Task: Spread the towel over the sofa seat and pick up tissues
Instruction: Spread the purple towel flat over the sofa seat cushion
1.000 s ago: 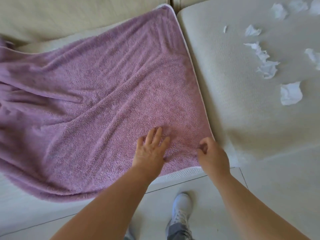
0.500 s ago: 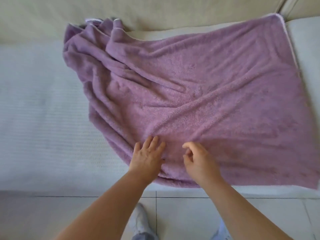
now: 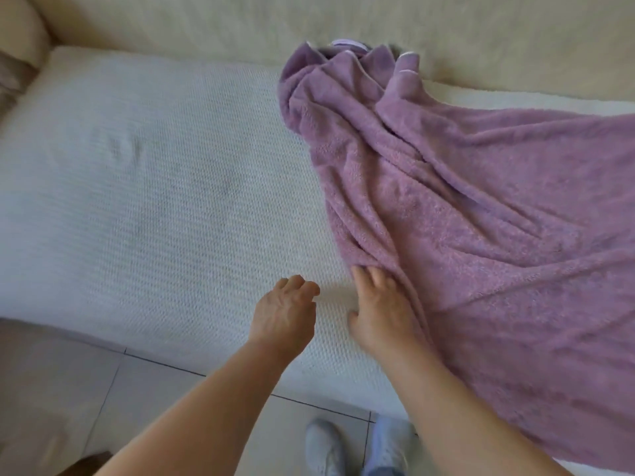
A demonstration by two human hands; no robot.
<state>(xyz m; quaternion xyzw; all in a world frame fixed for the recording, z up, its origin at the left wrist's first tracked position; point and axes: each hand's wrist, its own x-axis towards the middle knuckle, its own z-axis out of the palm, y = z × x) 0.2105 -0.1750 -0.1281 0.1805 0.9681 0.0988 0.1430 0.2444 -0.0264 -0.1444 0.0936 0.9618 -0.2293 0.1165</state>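
Nearest, a shoe point(image 3: 323, 444) is seen on the tiled floor point(image 3: 137, 389), just in front of the sofa. Over the front of the seat point(image 3: 154, 201) the left hand point(image 3: 285, 314) is held with loosely curled fingers, and nothing is gripped by it. Just beside it, the right hand point(image 3: 381, 310) is laid at the left edge of the purple towel point(image 3: 498, 235). Its fingertips are partly hidden in the fold, so it cannot be told whether the edge is pinched or only touched. The towel is lying wrinkled on the right part of the seat, with its near side hanging over the seat front toward the floor. The left part of the seat is not covered. Farther back, the towel is gathered into a bunch against the backrest point(image 3: 206, 25). Several failures are judged possible. If only the near edge is pulled to the left, the bunch may be left folded and the towel spread askew. If the pull is made toward the person, the cloth may be dragged down to the floor by its hanging side. If the edge is held weakly, it may slip from the fingers. No tissues are seen in this view. No brand or writing can be read. A pale strip point(image 3: 347, 46) at the top of the bunch may be a hem or a label, but it is blurred.
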